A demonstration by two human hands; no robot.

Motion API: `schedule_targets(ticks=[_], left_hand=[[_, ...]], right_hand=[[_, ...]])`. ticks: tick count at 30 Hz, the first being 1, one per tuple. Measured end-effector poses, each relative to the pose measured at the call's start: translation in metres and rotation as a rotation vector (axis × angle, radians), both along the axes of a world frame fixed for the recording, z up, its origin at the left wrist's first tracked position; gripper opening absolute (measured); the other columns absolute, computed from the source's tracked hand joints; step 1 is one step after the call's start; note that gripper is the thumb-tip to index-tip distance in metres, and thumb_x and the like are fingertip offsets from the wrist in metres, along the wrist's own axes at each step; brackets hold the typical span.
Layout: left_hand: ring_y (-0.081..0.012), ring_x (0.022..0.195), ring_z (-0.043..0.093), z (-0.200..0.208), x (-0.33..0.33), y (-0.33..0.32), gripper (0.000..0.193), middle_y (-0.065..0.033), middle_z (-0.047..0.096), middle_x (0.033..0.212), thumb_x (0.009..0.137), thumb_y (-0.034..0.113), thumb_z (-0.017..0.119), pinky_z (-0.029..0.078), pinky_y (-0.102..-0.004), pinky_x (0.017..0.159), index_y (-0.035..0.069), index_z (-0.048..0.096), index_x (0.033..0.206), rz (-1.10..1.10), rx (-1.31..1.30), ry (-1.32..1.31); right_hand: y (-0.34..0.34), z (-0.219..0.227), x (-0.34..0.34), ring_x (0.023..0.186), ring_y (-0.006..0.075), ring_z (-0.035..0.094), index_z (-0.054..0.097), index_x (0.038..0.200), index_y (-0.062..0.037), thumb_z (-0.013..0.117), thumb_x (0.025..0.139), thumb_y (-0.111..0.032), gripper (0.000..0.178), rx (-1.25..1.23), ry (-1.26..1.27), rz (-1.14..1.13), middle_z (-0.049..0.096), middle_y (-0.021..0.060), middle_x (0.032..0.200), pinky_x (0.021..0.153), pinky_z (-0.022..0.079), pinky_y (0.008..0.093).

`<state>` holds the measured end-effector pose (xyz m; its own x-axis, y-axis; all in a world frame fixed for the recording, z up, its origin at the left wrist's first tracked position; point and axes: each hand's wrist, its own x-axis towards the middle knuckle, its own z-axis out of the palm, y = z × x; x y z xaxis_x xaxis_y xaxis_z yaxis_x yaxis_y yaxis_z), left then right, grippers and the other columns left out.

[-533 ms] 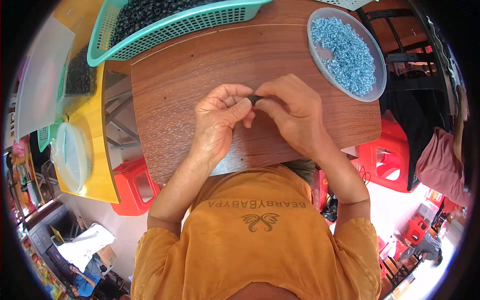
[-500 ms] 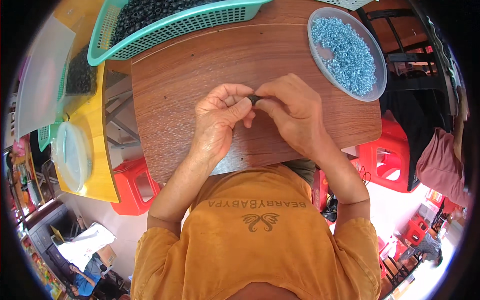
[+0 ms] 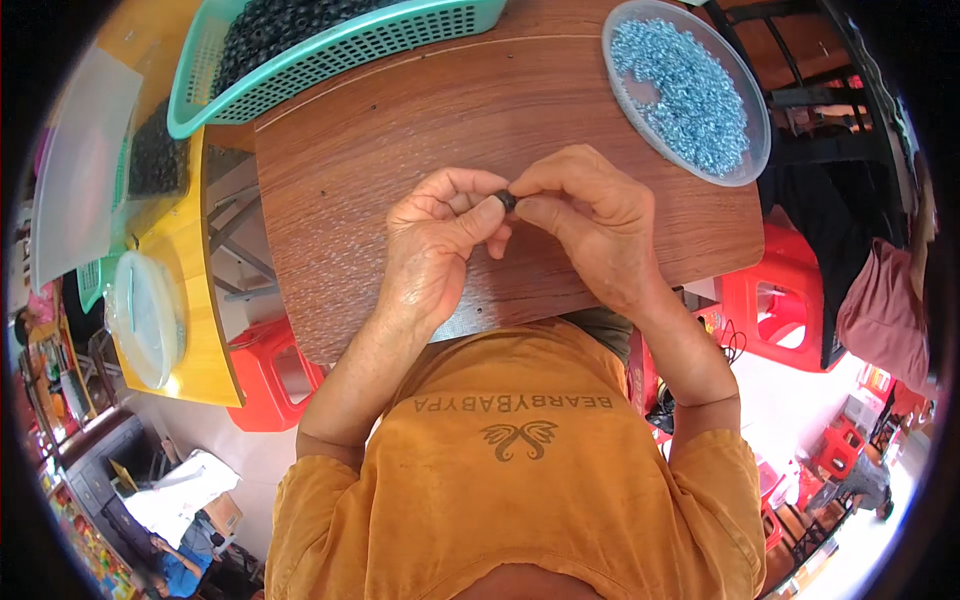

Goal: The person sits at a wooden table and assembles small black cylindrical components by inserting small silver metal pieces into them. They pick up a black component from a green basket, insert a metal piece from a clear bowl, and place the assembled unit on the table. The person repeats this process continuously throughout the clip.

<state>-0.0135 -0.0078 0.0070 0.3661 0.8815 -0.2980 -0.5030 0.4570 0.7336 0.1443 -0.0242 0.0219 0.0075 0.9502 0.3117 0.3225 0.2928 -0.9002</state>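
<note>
My left hand and my right hand meet above the middle of a brown wooden tabletop. Between their fingertips they pinch one small black round part. Both hands have fingers curled around it, so most of the part is hidden. A teal plastic basket full of small black parts stands at the far left of the table. A clear round bowl of small shiny blue-silver metal pieces sits at the far right.
A yellow table to the left carries a clear round lidded container and a tray of black parts. Red plastic stools stand below on the left and on the right. A person in pink is at the right edge.
</note>
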Motion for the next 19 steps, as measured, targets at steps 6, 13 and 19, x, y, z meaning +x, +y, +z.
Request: schedule_targets(ticks=[6, 13, 19], left_hand=[[-0.0155, 0.062, 0.055, 0.005, 0.010, -0.005, 0.014, -0.0096, 0.061, 0.079, 0.080, -0.004, 0.059, 0.043, -0.0259, 0.057, -0.005, 0.058, 0.094, 0.017, 0.060, 0.127], [-0.0159, 0.066, 0.053, 0.007, 0.026, -0.019, 0.018, -0.0094, 0.058, 0.078, 0.080, 0.000, 0.062, 0.043, -0.0263, 0.059, -0.004, 0.055, 0.096, -0.027, 0.223, 0.265], [-0.0181, 0.087, 0.056, -0.001, 0.027, -0.015, 0.026, -0.0114, 0.059, 0.100, 0.082, 0.002, 0.061, 0.046, -0.0282, 0.076, -0.002, 0.055, 0.107, -0.272, 0.423, 0.323]], right_hand=[[-0.007, -0.010, 0.004, 0.071, 0.0219, 0.055, 0.064, 0.080, -0.0077, 0.065, 0.063, -0.003, 0.018, 0.352, -0.252, -0.078, 0.059, 0.0039, 0.074, 0.063, 0.043, 0.0322], [-0.021, -0.031, 0.008, 0.066, 0.0242, 0.050, 0.056, 0.063, -0.0097, 0.066, 0.057, -0.012, 0.012, 0.386, -0.072, -0.203, 0.052, 0.0046, 0.065, 0.060, 0.039, 0.0350], [-0.034, -0.044, 0.021, 0.066, 0.0251, 0.049, 0.054, 0.060, -0.0095, 0.067, 0.056, -0.015, 0.015, 0.295, 0.096, -0.241, 0.052, 0.0049, 0.066, 0.060, 0.039, 0.0380]])
